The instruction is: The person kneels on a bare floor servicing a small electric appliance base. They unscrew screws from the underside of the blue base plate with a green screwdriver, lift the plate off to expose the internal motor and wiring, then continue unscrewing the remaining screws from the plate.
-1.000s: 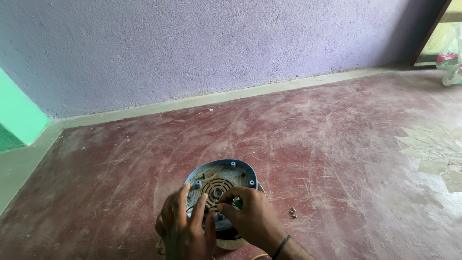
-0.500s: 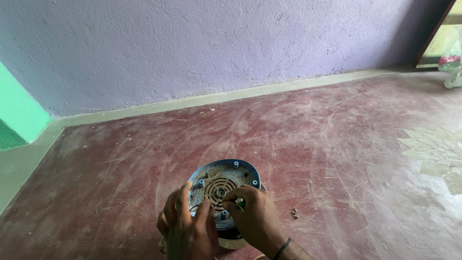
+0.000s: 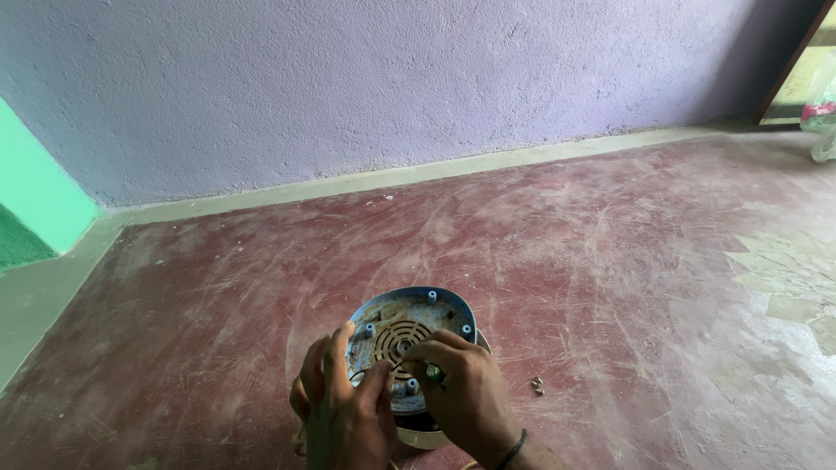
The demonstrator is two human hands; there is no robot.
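Note:
A round appliance base point(image 3: 409, 320) stands upturned on the red floor, its grey underside showing a circular vent grille and small blue feet. My left hand point(image 3: 342, 407) rests on its left edge, fingers spread over the plate. My right hand point(image 3: 461, 392) lies over the lower right of the plate, fingertips pinched near the middle of the grille. What the fingertips pinch is hidden. A black band circles my right wrist.
Two small screws point(image 3: 536, 386) lie on the floor right of the appliance. A purple wall point(image 3: 392, 87) runs along the back, with a green wall point(image 3: 35, 200) at left and a doorway point(image 3: 801, 70) at far right. Patched pale floor point(image 3: 784, 278) shows at right.
Both hands have shifted a little over the plate. The right fingertips moved in toward the centre of the grille, and the view tilted slightly.

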